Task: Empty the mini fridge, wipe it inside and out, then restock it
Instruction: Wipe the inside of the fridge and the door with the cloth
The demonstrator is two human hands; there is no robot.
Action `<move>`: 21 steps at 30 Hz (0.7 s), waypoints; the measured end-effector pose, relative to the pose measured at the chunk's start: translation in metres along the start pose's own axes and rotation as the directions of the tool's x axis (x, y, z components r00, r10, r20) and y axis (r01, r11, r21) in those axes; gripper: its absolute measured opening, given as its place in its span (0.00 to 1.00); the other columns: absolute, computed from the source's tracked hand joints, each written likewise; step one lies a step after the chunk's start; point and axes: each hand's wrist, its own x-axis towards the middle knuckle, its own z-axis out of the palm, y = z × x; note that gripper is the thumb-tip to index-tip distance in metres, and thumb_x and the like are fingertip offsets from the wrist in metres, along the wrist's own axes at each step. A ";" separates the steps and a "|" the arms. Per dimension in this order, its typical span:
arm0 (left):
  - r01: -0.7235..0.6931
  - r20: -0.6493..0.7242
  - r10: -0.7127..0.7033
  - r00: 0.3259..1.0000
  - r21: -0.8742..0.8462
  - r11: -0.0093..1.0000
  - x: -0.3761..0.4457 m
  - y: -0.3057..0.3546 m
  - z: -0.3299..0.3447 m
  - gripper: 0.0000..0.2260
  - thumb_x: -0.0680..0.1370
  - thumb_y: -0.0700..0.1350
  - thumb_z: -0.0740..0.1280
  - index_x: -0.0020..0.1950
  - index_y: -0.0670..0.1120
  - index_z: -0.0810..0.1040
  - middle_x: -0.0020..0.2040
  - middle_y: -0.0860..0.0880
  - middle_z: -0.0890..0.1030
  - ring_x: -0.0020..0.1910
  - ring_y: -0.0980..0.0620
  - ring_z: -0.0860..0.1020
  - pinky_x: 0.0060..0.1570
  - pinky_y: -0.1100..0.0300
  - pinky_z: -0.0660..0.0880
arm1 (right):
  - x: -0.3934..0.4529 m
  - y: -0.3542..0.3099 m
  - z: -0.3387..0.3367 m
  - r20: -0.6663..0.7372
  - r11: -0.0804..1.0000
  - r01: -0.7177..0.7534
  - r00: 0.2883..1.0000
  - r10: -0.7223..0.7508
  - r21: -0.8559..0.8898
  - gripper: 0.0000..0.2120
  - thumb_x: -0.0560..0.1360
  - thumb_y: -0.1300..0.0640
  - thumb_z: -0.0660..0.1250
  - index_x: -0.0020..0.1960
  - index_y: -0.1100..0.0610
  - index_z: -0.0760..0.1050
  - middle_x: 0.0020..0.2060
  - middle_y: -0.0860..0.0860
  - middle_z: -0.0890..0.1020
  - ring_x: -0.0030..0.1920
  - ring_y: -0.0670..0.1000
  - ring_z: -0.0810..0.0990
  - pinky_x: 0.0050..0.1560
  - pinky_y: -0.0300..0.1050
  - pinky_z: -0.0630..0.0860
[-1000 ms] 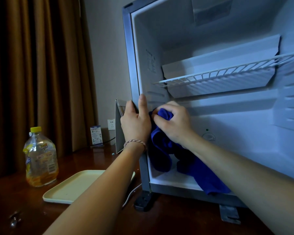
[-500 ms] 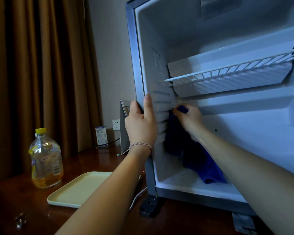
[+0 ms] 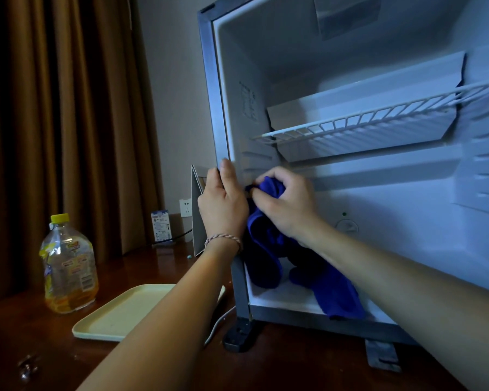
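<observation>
Right hand (image 3: 287, 206) has its fingers curled round a bunched blue cloth (image 3: 268, 235), pressing it against the lower left inner wall of the mini fridge (image 3: 350, 66) (its long tail trails down over the floor's front lip). Left hand (image 3: 223, 203) grips the fridge's left front edge, fingers wrapped round the frame. On the bench (image 3: 280, 371) to the left stand a yellow-capped bottle (image 3: 68, 263) and a pale tray (image 3: 124, 314). Inside, a white wire shelf (image 3: 378, 119) sits bare.

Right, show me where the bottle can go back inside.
The wire shelf is bare. The fridge floor is bare only between the two cloth folds; the blue cloth and both hands crowd the left wall.
</observation>
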 end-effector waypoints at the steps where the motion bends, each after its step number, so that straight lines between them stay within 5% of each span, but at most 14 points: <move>1: -0.004 -0.004 0.004 1.000 0.004 1.000 0.000 0.000 0.000 0.23 0.84 0.57 0.51 0.45 0.41 0.72 0.38 0.43 0.78 0.43 0.38 0.76 0.40 0.50 0.67 | 0.000 0.000 0.000 -0.005 1.000 0.000 1.000 0.000 0.003 0.06 0.68 0.61 0.75 0.39 0.53 0.79 0.31 0.44 0.80 0.34 0.41 0.76 0.41 0.36 0.73; 8: -0.031 -0.021 0.031 0.999 0.007 0.999 -0.002 -0.001 -0.001 0.21 0.85 0.56 0.52 0.43 0.42 0.70 0.31 0.51 0.72 0.35 0.46 0.72 0.35 0.54 0.57 | 0.021 0.025 0.002 -0.014 0.987 -0.159 0.987 0.159 0.030 0.09 0.68 0.63 0.72 0.36 0.63 0.72 0.27 0.51 0.72 0.30 0.47 0.68 0.33 0.45 0.67; 13: -0.066 -0.022 0.066 0.998 -0.030 0.997 -0.002 -0.005 0.000 0.22 0.84 0.56 0.54 0.41 0.41 0.71 0.29 0.51 0.72 0.34 0.55 0.73 0.30 0.66 0.65 | 0.032 0.053 -0.001 -0.061 0.954 -0.300 0.952 0.300 0.017 0.06 0.69 0.57 0.73 0.40 0.60 0.79 0.36 0.57 0.83 0.37 0.52 0.79 0.41 0.52 0.78; 21: 0.004 -0.012 -0.005 1.000 -0.018 1.000 -0.004 0.003 -0.001 0.21 0.84 0.56 0.55 0.40 0.42 0.70 0.30 0.52 0.72 0.31 0.56 0.71 0.33 0.56 0.58 | 0.017 0.021 0.001 -0.096 0.999 -0.036 0.995 0.037 0.011 0.03 0.65 0.55 0.71 0.36 0.52 0.77 0.30 0.44 0.79 0.35 0.44 0.76 0.41 0.43 0.74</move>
